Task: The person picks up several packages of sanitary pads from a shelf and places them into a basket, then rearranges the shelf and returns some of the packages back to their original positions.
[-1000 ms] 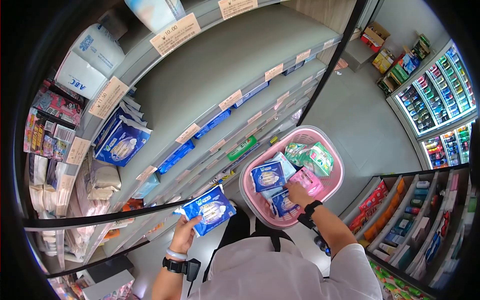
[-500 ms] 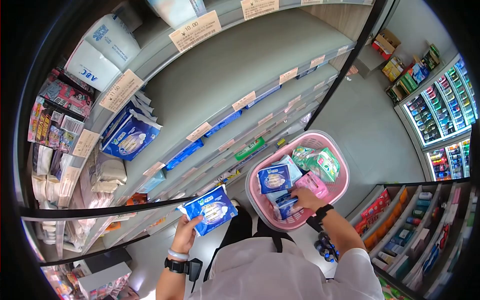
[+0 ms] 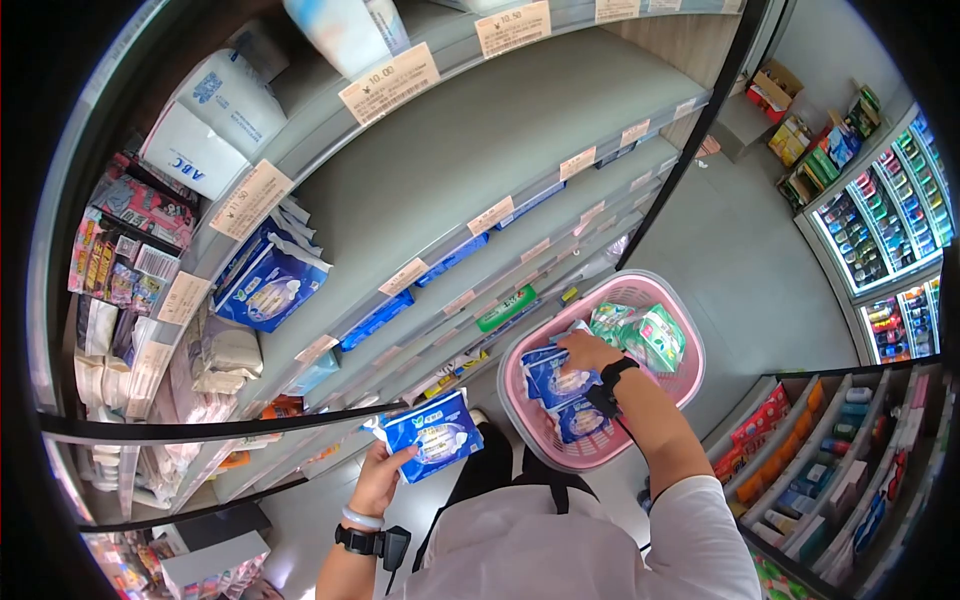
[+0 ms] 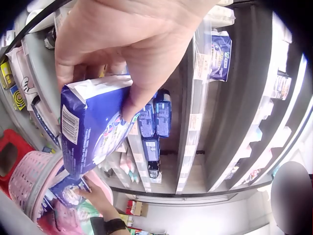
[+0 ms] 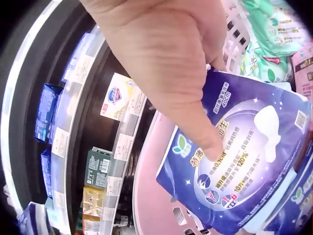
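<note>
My left hand pinches a blue pack of sanitary pads by its near corner, thumb on the printed face, out in front of the shelf. The left wrist view shows the barcode end of that pack. Inside the pink basket, my right hand grips another blue pack of sanitary pads, thumb across its front and fingers behind its top edge. A further blue pack lies just below it in the basket. Green-and-white packs sit at the basket's far side; the right hand and wrist hide the pink pack in the head view.
Shelves with price tags curve along the left, with blue packs standing on one and a white ABC pack above. A low rack of goods stands at right. Drink coolers and boxes are farther back.
My right hand has let go of the lower blue pack and moved up in the basket to grip the upper one. The left hand still holds its pack, nearly in place.
</note>
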Tool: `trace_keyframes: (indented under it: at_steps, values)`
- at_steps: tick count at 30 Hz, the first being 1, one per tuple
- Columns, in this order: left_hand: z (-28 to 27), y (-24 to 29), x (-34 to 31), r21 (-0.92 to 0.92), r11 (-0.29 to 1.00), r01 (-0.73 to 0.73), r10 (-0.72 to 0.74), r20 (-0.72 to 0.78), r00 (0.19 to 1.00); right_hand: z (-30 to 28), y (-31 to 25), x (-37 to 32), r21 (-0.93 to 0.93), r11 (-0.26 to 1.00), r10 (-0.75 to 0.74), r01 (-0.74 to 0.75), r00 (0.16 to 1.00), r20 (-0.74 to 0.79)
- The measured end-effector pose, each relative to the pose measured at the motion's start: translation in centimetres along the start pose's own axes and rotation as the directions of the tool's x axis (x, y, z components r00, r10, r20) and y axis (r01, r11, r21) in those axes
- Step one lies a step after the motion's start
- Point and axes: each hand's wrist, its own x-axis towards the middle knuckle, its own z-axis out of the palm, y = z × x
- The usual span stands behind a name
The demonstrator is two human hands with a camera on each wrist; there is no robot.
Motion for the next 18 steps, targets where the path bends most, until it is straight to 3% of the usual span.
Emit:
trace_keyframes:
  at_steps: [4,7,11,15,18]
  values:
    - [-0.7,-0.5,-0.4,-0.043,0.998,-0.037,0.036,-0.040,0.999,-0.6,-1.0,-1.2,0.111,0.994,0.022,-0.018,0.999,-0.037]
    - [-1.2,-0.8,-0.5,-0.052,0.998,-0.029,0.027,-0.046,0.999,-0.1,-2.1,-3.0,-0.064,0.997,0.048,-0.052,0.997,-0.066]
    - [-1.1,-0.8,-0.2,-0.042,0.999,0.006,-0.005,0.027,1.000,2.7,-1.9,-3.8,-0.109,0.988,0.102,-0.110,0.992,-0.076]
    - [-0.6,0.2,-0.2,0.008,0.999,-0.049,0.049,0.084,0.995,3.0,-3.5,-4.4,0.002,0.987,0.160,-0.161,0.980,-0.117]
    - [-0.9,0.1,0.4,0.001,0.996,-0.087,0.087,0.102,0.991,2.8,-4.5,-5.5,0.132,0.970,0.208,-0.202,0.977,-0.034]
